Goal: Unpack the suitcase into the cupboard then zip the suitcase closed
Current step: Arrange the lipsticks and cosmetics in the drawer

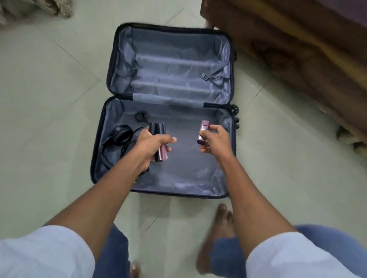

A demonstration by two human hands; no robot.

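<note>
A dark suitcase [222, 196] lies open flat on the floor, its grey lining bare in the far half. In the near half, black headphones [121, 134] and a black cable with a plug [140, 116] lie at the left. My left hand [152, 147] grips a bundle of slim dark and maroon boxes [158, 130] above the near half. My right hand [215, 138] pinches a small maroon box [203, 129] above the same half, a little to the right. Which items the boxes hold is not readable.
A wooden piece of furniture [300, 51] stands right of the suitcase, close to its far corner. Pale cloth [28, 9] lies at the top left. My bare feet [222, 222] stand on the tiled floor just before the suitcase's near edge.
</note>
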